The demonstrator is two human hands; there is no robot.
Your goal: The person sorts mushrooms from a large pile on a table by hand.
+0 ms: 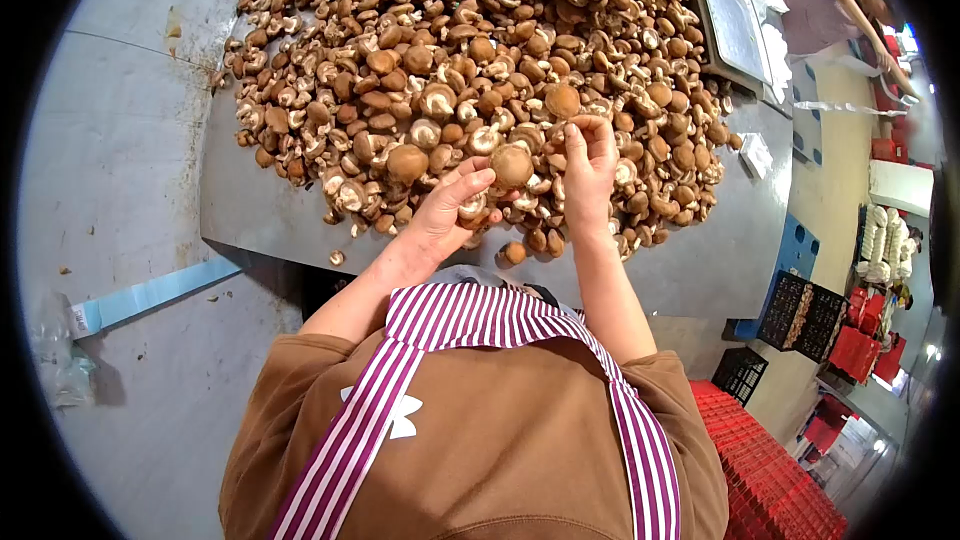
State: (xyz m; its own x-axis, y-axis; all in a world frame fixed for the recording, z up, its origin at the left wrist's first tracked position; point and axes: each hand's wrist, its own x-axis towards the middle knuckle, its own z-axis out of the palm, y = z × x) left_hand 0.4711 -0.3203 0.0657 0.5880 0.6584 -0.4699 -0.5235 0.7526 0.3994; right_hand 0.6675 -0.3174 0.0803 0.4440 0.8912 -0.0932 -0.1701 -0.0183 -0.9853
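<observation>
My left hand (450,208) is closed around shiitake mushrooms in front of the pile. At its fingertips is a brown-capped mushroom (512,167); a paler one (472,206) sits lower, against the palm. To the right, my right hand (590,168) has thumb and fingers pinched together, with a round brown shiitake mushroom (562,100) at the fingertips. Behind and around both hands spreads a large heap of shiitake mushrooms (350,70), some caps up, others showing white gills and stems. The undersides of my fingers are partly hidden.
The heap lies on a grey metal table (680,275). A scale (733,25) stands at its right back, beside a small white object (755,155). Red crates (765,470) and black crates (800,315) are at right. Another person (830,10) stands at the far right.
</observation>
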